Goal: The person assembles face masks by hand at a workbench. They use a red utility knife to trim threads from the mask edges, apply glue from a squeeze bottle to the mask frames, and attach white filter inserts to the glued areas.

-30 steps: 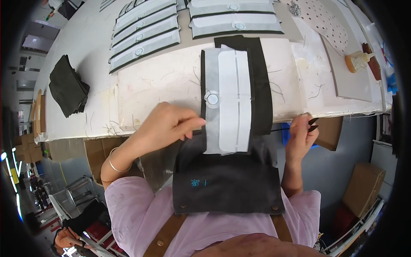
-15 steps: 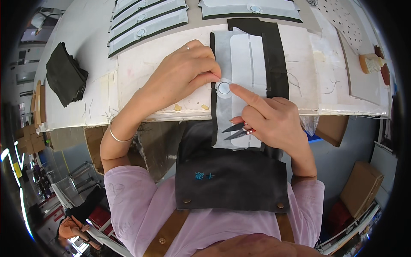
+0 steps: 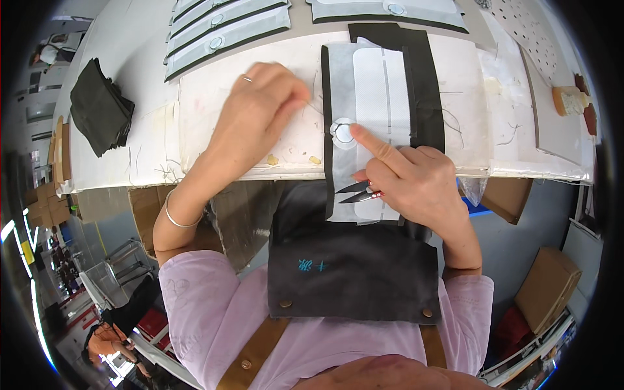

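A white-backed panel with black edges [image 3: 338, 172] lies across the table's front edge, its near end hanging over my lap. Near its left edge is a round pale patch [image 3: 342, 133] with a dark ring. My right hand [image 3: 409, 175] presses an index fingertip on this patch. Its curled fingers hold thread snips [image 3: 356, 192], blades pointing left. To the left of the panel, above the tabletop, my left hand [image 3: 263, 107] is pinched, slightly blurred. A thin thread [image 3: 314, 106] runs from its fingertips toward the patch.
Several similar panels [image 3: 227, 42] lie at the back left, and another [image 3: 390, 12] at the back. A stack of black pieces [image 3: 101, 107] sits at the left. Loose threads [image 3: 509, 133], a small bottle [image 3: 567, 101] and a perforated board [image 3: 523, 32] are at the right.
My left hand has moved left and slightly away from the round patch, drawing the thread with it. My right hand keeps its fingertip on the patch and the snips in its grip.
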The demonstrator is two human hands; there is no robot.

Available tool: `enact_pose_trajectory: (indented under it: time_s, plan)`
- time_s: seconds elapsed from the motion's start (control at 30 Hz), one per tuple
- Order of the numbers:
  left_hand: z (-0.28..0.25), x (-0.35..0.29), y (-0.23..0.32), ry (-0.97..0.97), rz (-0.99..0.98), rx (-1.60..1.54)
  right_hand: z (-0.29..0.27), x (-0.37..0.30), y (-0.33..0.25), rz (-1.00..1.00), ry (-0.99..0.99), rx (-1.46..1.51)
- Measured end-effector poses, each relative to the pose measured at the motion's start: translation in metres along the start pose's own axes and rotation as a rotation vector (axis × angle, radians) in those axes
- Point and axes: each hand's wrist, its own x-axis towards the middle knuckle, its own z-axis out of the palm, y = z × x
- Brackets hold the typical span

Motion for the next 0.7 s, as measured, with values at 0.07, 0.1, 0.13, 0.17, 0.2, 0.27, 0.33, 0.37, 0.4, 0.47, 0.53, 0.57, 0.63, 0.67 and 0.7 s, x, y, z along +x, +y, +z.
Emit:
enact_pose_trajectory:
  time_s: [0.07,0.1,0.13,0.17,0.2,0.27,0.33,0.37,0.4,0.47,0.53,0.57,0.63,0.67,0.7]
  plan:
    - [-0.004,0.000,0.013,0.046,-0.001,-0.017,0.001,-0.001,0.000,0.005,0.004,0.013]
    - [-0.007,0.002,0.017,0.025,0.042,-0.058,0.002,-0.001,0.000,0.009,0.009,0.019]
    - [-0.007,0.003,0.019,0.003,0.085,-0.100,0.003,-0.001,0.000,0.015,0.014,0.024]
    - [-0.004,0.004,0.020,-0.022,0.097,-0.102,0.003,-0.001,0.000,0.022,0.012,0.024]
    - [-0.001,0.006,0.023,-0.045,0.107,-0.102,0.003,-0.001,0.000,0.025,0.010,0.025]
    - [0.004,0.007,0.026,-0.078,0.135,-0.072,0.003,-0.001,0.000,0.031,0.017,0.036]
    - [0.010,0.009,0.023,-0.100,0.178,-0.014,0.005,-0.002,0.000,0.041,0.031,0.051]
    - [0.010,0.011,0.023,-0.115,0.178,0.019,0.005,-0.002,0.001,0.037,0.029,0.048]
    - [0.008,0.013,0.024,-0.131,0.180,0.050,0.005,-0.001,0.001,0.034,0.027,0.043]
    - [0.009,0.015,0.024,-0.162,0.168,0.048,0.005,-0.002,0.001,0.033,0.023,0.040]
    - [0.010,0.018,0.020,-0.194,0.141,-0.014,0.005,-0.002,0.001,0.035,0.024,0.045]
    - [0.010,0.018,0.017,-0.211,0.048,-0.159,0.005,-0.002,0.001,0.038,0.027,0.051]
    - [0.007,0.019,0.011,-0.248,-0.137,-0.450,0.006,-0.002,0.001,0.048,0.032,0.063]
    - [0.006,0.019,0.011,-0.223,-0.100,-0.428,0.006,-0.002,0.001,0.044,0.038,0.063]
    - [0.007,0.018,0.012,-0.195,-0.064,-0.408,0.006,-0.002,0.002,0.040,0.041,0.063]
